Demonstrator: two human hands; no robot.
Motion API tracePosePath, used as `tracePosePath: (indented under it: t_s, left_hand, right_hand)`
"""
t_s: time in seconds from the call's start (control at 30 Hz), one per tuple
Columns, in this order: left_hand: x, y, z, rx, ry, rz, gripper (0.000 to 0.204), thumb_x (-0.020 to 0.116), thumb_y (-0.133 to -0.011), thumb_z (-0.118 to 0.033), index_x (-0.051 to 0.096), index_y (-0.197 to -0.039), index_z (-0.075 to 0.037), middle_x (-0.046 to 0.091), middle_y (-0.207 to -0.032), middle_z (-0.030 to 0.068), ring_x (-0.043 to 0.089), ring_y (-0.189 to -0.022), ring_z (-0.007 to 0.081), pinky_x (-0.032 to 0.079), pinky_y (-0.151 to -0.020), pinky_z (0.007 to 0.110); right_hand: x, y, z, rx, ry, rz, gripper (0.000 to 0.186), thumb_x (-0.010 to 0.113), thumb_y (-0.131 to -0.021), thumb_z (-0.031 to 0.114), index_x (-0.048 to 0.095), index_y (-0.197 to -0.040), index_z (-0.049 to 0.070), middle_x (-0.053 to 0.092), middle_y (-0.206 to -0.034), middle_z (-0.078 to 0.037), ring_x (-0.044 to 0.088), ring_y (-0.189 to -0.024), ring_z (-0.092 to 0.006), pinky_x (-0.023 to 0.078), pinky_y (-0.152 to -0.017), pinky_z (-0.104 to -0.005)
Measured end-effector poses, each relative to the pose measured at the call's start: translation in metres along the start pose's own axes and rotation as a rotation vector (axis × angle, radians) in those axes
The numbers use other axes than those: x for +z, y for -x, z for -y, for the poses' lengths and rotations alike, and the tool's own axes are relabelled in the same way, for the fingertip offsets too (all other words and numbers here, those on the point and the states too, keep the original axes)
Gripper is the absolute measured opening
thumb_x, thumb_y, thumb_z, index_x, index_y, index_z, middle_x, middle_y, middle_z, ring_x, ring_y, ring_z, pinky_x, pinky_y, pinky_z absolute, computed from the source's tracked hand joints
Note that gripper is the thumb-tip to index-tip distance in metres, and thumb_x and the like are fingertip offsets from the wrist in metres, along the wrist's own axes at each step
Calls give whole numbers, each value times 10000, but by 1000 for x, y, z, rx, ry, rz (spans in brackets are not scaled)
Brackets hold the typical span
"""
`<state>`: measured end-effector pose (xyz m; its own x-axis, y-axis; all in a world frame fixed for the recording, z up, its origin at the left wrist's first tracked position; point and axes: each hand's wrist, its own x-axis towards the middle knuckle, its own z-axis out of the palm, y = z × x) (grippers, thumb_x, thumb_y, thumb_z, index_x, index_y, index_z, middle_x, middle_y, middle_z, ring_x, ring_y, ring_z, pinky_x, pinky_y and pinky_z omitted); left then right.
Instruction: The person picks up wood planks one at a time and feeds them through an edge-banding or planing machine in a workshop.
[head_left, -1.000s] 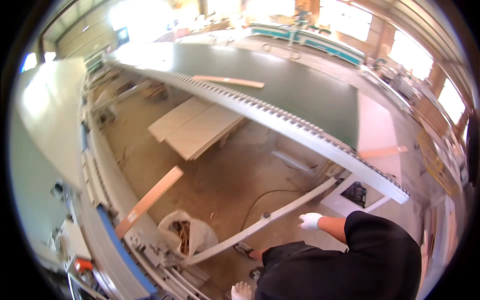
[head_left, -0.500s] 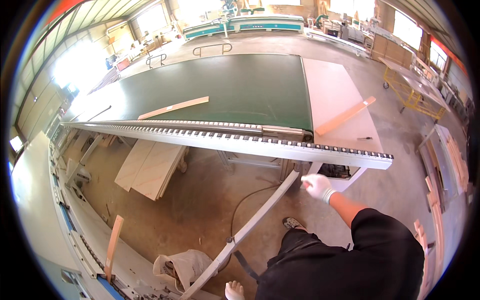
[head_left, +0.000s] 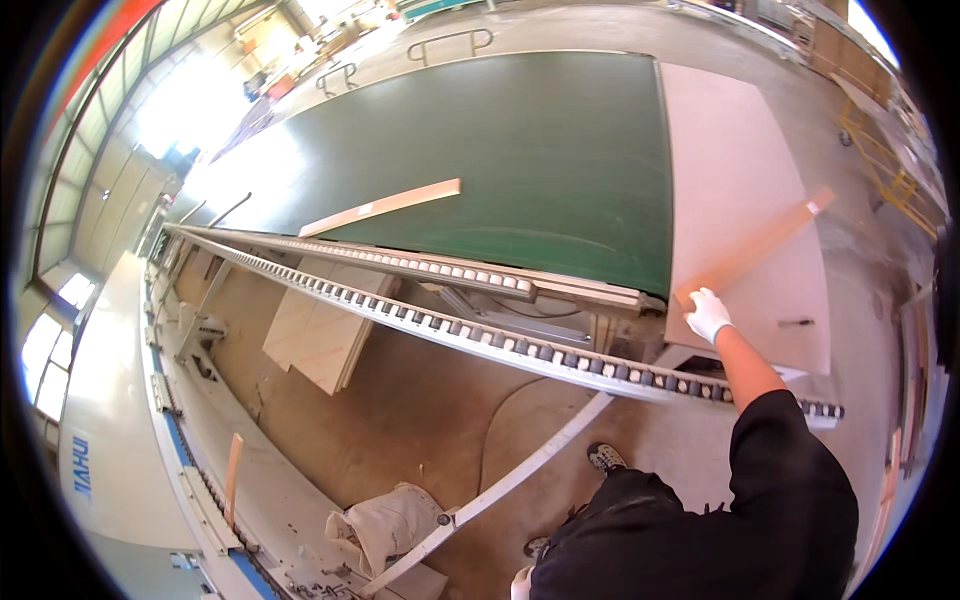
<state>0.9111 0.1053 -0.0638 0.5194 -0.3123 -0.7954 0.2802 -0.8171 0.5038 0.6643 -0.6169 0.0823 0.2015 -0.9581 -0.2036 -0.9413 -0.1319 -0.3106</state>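
Note:
My right hand (head_left: 708,316), in a white glove, is closed around the near end of a wooden strip (head_left: 755,248). The strip lies aslant over a pale pink-white panel (head_left: 735,135) and looks smeared by motion. At the lower edge my left hand (head_left: 521,583) shows only as a bit of white glove beside my body, its fingers hidden. A second wooden strip (head_left: 385,206) rests on the green belt surface (head_left: 500,130), out of reach of both hands. A small dark tool (head_left: 797,323) lies on the panel, right of my right hand.
A roller rail (head_left: 480,340) runs across in front of the green belt, with a slanted metal bar (head_left: 520,465) below it. Stacked boards (head_left: 325,330) sit under the rail. A white sack (head_left: 395,525) stands on the floor. Along the left is a long machine (head_left: 115,400).
My right hand has reached forward over the rail and taken hold of the wooden strip's near end. My left hand has mostly slipped out of sight. The view has tilted down.

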Motion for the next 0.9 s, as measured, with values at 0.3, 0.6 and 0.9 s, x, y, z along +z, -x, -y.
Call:
tracePosePath:
  t_s: [0.3,0.6,0.9]
  left_hand:
    - [31,2,-72,178,-76,-204,321,565,-954,-217,652,-1138,30,700,-969,120,666,-888,224,536,-801,350]
    - [57,42,-304,372,245,-203,374,510,-1003,-203,594,-1253,61,679,-1149,158,638,-1094,225,489,-959,330]
    - [136,63,-518,750,-11,410,489,536,-1016,-312,491,-1376,16,608,-1295,146,573,-1193,193,432,-1025,309]
  right_hand:
    - [-11,-51,-6,-161,506,150,640,600,-816,108,427,-1432,111,431,-1475,-92,377,-1385,-313,432,-1038,-440]
    - [-21,7,-16,-797,224,285,539,729,-629,201,644,-1147,80,628,-1160,-119,515,-1215,-288,313,-1127,-463]
    - [-141,89,111,-1030,-216,54,453,719,-593,170,662,-1028,56,678,-983,-123,625,-957,-327,463,-917,-439]
